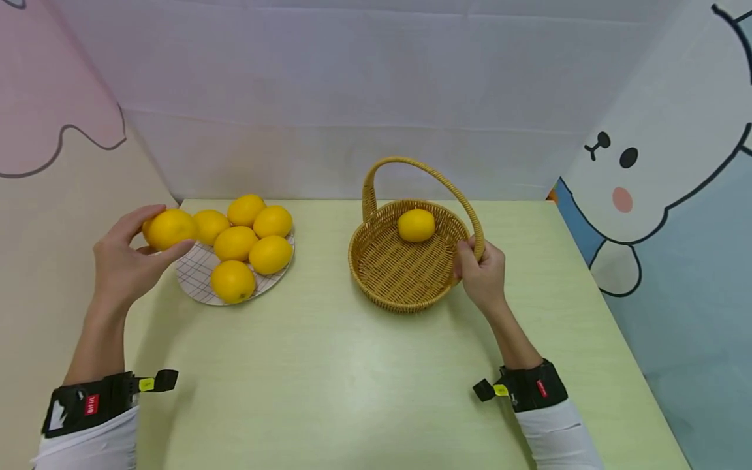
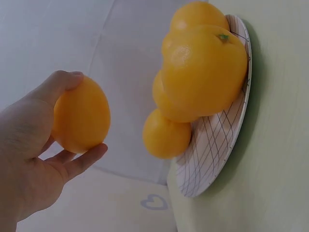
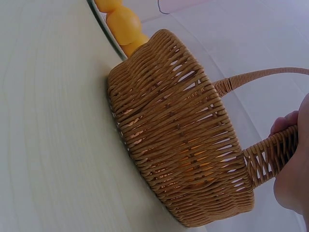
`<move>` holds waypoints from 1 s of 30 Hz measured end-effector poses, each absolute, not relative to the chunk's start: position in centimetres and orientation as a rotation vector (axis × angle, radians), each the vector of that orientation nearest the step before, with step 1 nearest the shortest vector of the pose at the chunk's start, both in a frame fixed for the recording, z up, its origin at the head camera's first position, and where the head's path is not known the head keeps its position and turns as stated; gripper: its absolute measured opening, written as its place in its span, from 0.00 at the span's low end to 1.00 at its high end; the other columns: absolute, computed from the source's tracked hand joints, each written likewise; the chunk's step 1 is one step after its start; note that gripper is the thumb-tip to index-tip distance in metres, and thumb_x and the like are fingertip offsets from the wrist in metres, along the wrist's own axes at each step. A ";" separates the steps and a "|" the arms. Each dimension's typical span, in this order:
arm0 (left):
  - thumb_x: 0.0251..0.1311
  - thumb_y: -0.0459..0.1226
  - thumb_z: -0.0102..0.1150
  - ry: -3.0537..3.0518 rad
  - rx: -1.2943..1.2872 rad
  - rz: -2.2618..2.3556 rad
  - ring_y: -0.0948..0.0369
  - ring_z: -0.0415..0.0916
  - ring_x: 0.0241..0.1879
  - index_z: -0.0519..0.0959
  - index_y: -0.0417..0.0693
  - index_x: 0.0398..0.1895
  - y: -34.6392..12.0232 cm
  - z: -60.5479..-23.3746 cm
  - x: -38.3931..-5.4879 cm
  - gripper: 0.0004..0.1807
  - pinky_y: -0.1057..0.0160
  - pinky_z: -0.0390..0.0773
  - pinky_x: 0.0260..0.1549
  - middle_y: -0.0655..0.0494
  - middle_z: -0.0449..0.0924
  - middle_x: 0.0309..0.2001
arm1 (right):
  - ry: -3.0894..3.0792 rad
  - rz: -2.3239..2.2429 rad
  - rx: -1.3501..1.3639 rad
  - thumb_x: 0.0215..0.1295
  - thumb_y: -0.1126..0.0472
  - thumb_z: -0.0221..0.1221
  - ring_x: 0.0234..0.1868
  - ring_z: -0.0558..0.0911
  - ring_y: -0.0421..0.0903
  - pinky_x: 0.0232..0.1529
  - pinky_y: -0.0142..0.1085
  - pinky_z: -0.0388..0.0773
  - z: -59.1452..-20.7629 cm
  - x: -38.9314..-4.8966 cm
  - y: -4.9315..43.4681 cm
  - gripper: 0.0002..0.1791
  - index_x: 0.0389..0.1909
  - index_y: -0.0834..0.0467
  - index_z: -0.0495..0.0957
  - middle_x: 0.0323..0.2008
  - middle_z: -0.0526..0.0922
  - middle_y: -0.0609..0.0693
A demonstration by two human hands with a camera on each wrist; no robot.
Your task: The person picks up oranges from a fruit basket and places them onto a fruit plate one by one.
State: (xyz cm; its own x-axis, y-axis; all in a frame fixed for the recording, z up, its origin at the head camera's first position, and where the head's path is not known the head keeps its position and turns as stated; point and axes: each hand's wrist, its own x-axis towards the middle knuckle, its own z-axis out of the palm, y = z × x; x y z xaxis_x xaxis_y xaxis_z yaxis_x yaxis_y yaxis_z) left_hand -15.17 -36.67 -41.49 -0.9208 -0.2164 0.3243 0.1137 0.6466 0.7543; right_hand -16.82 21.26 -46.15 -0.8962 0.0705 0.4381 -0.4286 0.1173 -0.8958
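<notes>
My left hand (image 1: 126,258) holds a yellow lemon (image 1: 170,230) between thumb and fingers, raised at the left side of a plate. In the left wrist view the held lemon (image 2: 82,116) hangs apart from the others. The white plate (image 1: 196,271) has a crossed-line pattern and bears several more lemons (image 1: 235,243). My right hand (image 1: 484,277) grips the handle (image 1: 435,171) of a woven basket (image 1: 405,277) low on its right side. One lemon (image 1: 416,225) lies inside the basket, toward the back. From the right wrist, the basket wall (image 3: 178,140) shows close up, resting on the table.
The pale green table (image 1: 329,385) carries the plate at its back left and the basket at back centre. A white wall sheet (image 1: 329,98) rises behind the table's back edge. A cartoon-printed wall (image 1: 675,196) stands at the right.
</notes>
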 end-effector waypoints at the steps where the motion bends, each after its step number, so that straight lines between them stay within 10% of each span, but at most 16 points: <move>1: 0.64 0.32 0.82 -2.478 0.088 -1.177 0.76 0.72 0.61 0.80 0.52 0.79 -36.9 -41.6 -15.2 0.39 0.90 0.75 0.49 0.61 0.80 0.74 | -2.030 1.830 0.350 0.84 0.71 0.52 0.12 0.72 0.50 0.14 0.27 0.70 -46.2 -16.8 21.3 0.21 0.24 0.62 0.70 0.13 0.75 0.42; 8: 0.66 0.35 0.82 -2.527 0.119 -1.133 0.75 0.72 0.60 0.78 0.48 0.81 -37.8 -42.9 -15.8 0.40 0.91 0.74 0.46 0.48 0.78 0.78 | -2.039 1.821 0.346 0.84 0.70 0.52 0.12 0.72 0.50 0.14 0.27 0.69 -46.2 -16.9 21.3 0.21 0.24 0.64 0.69 0.13 0.75 0.41; 13: 0.68 0.40 0.81 -2.639 0.140 -1.033 0.48 0.74 0.75 0.75 0.46 0.83 -38.4 -44.7 -16.3 0.41 0.90 0.69 0.53 0.39 0.73 0.83 | -2.039 1.823 0.347 0.84 0.70 0.52 0.12 0.73 0.50 0.14 0.27 0.70 -46.2 -16.9 21.3 0.21 0.24 0.67 0.68 0.13 0.75 0.41; 17: 0.68 0.39 0.81 -2.677 0.137 -1.026 0.35 0.61 0.87 0.74 0.43 0.83 -38.8 -46.2 -16.8 0.42 0.59 0.73 0.83 0.36 0.67 0.86 | -2.039 1.823 0.347 0.84 0.70 0.52 0.12 0.73 0.48 0.14 0.27 0.70 -46.2 -16.9 21.3 0.21 0.24 0.67 0.69 0.14 0.75 0.42; 20: 0.69 0.39 0.80 -2.694 0.136 -1.036 0.35 0.54 0.91 0.73 0.40 0.83 -38.9 -46.9 -17.2 0.42 0.30 0.62 0.86 0.33 0.65 0.86 | -2.040 1.817 0.345 0.84 0.70 0.52 0.13 0.73 0.46 0.14 0.27 0.69 -46.2 -16.8 21.2 0.21 0.24 0.66 0.69 0.14 0.75 0.41; 30: 0.72 0.43 0.78 -2.790 0.142 -0.927 0.26 0.68 0.76 0.72 0.36 0.82 -38.7 -47.8 -17.9 0.42 0.23 0.75 0.70 0.28 0.69 0.82 | -2.039 1.801 0.372 0.84 0.70 0.51 0.12 0.72 0.51 0.14 0.27 0.70 -46.1 -16.8 21.2 0.22 0.23 0.70 0.67 0.13 0.73 0.45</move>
State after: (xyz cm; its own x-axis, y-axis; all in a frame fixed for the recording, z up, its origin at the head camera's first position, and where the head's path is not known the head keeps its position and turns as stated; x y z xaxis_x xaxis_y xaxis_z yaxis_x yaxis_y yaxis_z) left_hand -17.90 -38.66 -47.84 -0.9758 -0.1527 0.1564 -0.0286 0.7988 0.6009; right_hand -16.85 21.24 -46.12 -0.8873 0.0597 0.4573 -0.4464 0.1378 -0.8841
